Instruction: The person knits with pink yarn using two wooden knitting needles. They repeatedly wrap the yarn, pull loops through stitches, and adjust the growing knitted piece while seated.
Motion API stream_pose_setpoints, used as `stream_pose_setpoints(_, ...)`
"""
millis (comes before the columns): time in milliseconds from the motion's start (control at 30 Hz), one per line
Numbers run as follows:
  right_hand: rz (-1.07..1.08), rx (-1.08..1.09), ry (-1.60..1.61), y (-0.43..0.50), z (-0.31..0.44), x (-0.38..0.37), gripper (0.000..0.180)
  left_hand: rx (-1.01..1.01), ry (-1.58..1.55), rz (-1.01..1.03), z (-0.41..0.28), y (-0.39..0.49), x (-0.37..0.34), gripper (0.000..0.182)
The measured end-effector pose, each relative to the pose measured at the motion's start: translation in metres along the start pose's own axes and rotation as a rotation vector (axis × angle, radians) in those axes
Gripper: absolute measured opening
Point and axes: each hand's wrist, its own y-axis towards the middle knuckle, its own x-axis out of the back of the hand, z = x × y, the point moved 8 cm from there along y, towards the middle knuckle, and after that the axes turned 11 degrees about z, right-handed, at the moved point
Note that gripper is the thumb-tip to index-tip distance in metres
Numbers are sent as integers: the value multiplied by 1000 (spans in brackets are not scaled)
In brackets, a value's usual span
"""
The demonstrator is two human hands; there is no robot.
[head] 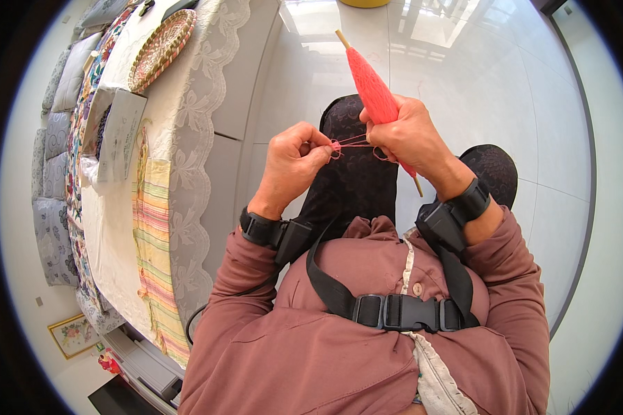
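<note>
My right hand [410,132] grips a spindle-shaped bundle of coral-pink yarn [371,85] wound on a thin wooden stick [342,39]. The bundle is tilted, its upper end leaning left and the stick's other end poking out below the hand. Between thumb and forefinger, my left hand [298,161] pinches a small tangle of the same yarn [336,147]. Several strands [354,142] stretch between the two hands, and a loose loop [380,154] hangs beneath the right one. Both hands are held above my lap, over dark patterned trousers [361,187].
On my left is a table with a white lace-edged cloth [189,171]. It carries a striped woven textile [153,233], an open cardboard box [122,137] and a round woven basket [162,49]. A yellow round object [365,2] is on the tiled floor [477,93] ahead.
</note>
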Motion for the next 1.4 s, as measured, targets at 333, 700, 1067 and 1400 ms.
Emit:
stream_pose_setpoints(333,66,181,-125,-5,17,-29,14,128,-202,14,3,-2,-2,9)
stream_pose_setpoints(700,125,193,-93,3,7,-39,18,162,-275,21,0,-4,-6,9)
stream_pose_setpoints(1067,124,46,-198,-2,5,-26,16,118,-376,-53,2,-3,3,9)
stream_pose_setpoints(1400,247,-43,-239,-2,2,-25,15,104,-438,-57,1,-1,6,8)
